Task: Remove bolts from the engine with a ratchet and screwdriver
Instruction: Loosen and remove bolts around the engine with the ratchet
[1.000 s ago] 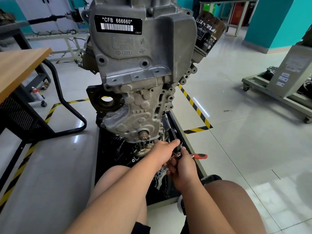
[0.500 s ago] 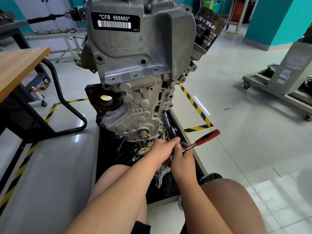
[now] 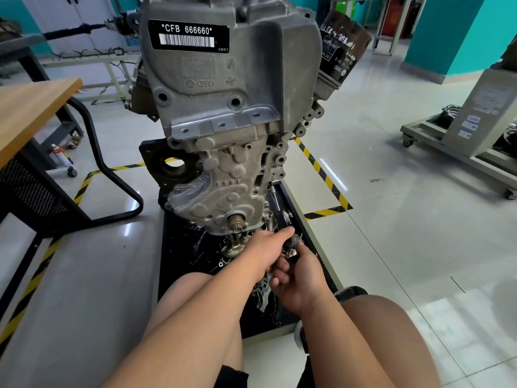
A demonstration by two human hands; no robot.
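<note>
Our grey cast-metal engine (image 3: 223, 130) stands on a black floor tray (image 3: 176, 247), with many cover holes empty. Low at its front, left hand (image 3: 265, 250) and right hand (image 3: 300, 278) both clasp the chrome ratchet (image 3: 292, 252). The bolt is hidden, so we judge the job midway.

Floor: pale glossy tiles (image 3: 391, 233), overhead light glinting off them. Yellow-and-black hazard tape (image 3: 324, 175) marks out a bay. Left: wood-topped table (image 3: 30, 113) on a black tube frame, a small spray can (image 3: 57, 152) beneath (label unreadable). Right: grey wheeled cart (image 3: 481, 113). Walls teal (image 3: 447, 32). White metal bench frame (image 3: 92, 59) at the far left.
</note>
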